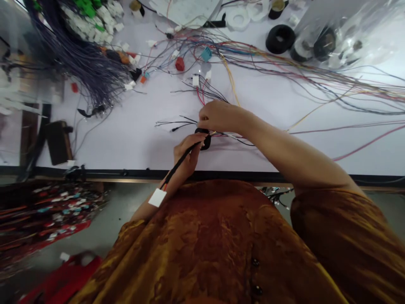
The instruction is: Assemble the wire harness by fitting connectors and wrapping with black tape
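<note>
Near the table's front edge, my left hand (187, 153) is closed on a black-wrapped cable (179, 164), which runs down to a white connector (157, 197) hanging in front of the edge. A black roll of tape (206, 142) sits between my two hands, against the cable. My right hand (212, 116) is just above it, fingers pinched together at the wires; what exactly they grip is hidden. Thin black wires (182, 123) stick out to the left from between the hands, and others pass to the right beneath my right forearm.
Long loose wires (303, 76) stretch across the table's back and right. Purple wires (79, 63) and white connectors (104, 21) lie at the back left. A black tape roll (280, 39) is at the back right, a dark box (58, 142) at the left.
</note>
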Demonstrator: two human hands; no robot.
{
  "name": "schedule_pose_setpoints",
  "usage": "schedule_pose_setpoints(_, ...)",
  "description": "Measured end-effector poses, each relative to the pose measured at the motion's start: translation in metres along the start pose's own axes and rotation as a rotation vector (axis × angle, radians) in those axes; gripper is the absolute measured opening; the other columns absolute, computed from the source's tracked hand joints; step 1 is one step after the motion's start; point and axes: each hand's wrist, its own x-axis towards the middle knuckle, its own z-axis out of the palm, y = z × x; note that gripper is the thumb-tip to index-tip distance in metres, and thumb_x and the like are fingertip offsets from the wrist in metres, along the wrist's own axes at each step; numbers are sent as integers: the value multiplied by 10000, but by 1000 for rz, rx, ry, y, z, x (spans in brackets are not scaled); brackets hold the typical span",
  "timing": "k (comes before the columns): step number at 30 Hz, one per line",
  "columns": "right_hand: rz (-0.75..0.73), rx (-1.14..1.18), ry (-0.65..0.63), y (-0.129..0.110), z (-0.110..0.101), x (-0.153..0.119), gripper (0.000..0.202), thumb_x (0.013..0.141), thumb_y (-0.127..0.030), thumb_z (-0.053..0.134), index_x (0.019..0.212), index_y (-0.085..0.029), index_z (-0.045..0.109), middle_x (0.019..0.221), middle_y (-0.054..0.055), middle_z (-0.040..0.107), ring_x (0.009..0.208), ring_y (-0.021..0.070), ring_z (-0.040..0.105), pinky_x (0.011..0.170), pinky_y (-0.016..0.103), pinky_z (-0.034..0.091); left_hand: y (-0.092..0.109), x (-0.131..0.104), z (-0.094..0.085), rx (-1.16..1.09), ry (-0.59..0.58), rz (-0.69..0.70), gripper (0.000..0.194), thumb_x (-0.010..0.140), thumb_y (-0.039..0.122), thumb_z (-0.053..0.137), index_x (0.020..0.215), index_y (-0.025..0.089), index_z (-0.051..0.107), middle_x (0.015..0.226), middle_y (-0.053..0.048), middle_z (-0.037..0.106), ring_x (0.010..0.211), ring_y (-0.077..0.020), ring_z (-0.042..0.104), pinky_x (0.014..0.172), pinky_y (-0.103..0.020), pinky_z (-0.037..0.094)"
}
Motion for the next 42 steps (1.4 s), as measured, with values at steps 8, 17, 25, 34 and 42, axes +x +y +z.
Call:
schedule_pose_setpoints(8, 75, 343, -253, 11, 25, 43, 260, 719, -219, 751, 965, -145, 708, 684, 17, 630, 654, 169, 615, 585, 280, 461, -6, -7, -4, 21, 3, -123, 135, 939, 256, 603, 1026, 217, 699, 886, -28, 739, 662, -117, 669, 646, -257, 534)
schedule_pose_setpoints(17, 94, 419, 523, 17, 57, -59, 530, 922, -265, 498, 1443, -219, 413, 1194, 96, 629, 1002, 223, 631, 854, 384, 559, -18, 10, 1, -259, 282, -438, 213, 945, 428, 590, 927, 215, 597, 740, 5, 660, 512, -89, 614, 441, -211, 430)
schedule_pose_setpoints(25, 21, 326, 326, -2, 113, -92, 491, 970, -273, 425, 1449, -170, 461, 1290, 139, 587, 1005, 217, 636, 819, 332, 540, 4, 21, 10, -456, 242, -569, 274, 915, 485, 617, 993, 255, 490, 806, 15, 685, 568, -126, 682, 505, -246, 548)
schedule_pose_setpoints(34, 79, 131, 183, 3, 22, -34, 249, 929, -298, 498, 1017, -142, 671, 944, 121, 702, 916, 230, 628, 805, 319, 449, 9, -7, 17, 100, 2, -9, 114, 973, 218, 539, 1029, 215, 638, 1043, -72, 679, 998, -181, 665, 858, -355, 573)
schedule_pose_setpoints(42, 180, 337, 192, 31, 36, -1, 365, 844, -226, 540, 1195, -144, 601, 944, 73, 689, 763, 175, 613, 684, 291, 491, -11, -16, 13, 100, 79, -134, 127, 975, 287, 535, 943, 197, 618, 931, -55, 687, 871, -164, 698, 782, -310, 564)
